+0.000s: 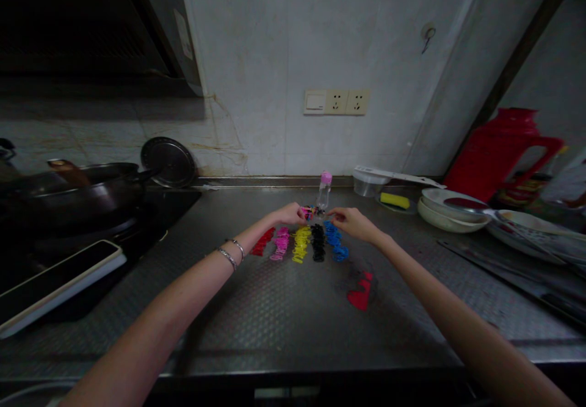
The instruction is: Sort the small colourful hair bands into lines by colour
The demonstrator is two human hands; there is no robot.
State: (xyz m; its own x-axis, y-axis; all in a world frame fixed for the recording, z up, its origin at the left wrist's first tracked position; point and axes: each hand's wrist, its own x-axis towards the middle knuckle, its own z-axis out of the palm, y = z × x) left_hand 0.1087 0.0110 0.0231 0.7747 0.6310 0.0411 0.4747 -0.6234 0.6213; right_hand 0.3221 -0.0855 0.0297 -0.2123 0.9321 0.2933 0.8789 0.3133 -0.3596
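Right of hands [351, 222], illegible jar label [526, 190]

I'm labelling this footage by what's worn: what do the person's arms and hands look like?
Both forearms are sleeveless where visible. The left hand and right hand are ungloved. Two silver-coloured bracelets circle the left wrist; none shows on the right.

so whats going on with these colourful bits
At a metal counter, someone's left hand is at a small mixed-colour pile; the right hand is at its other side, by the blue row. Whether either grips a piece is too small to tell. A black row, yellow row, pink row and red row continue leftward. A pink-capped bottle stands behind the pile.
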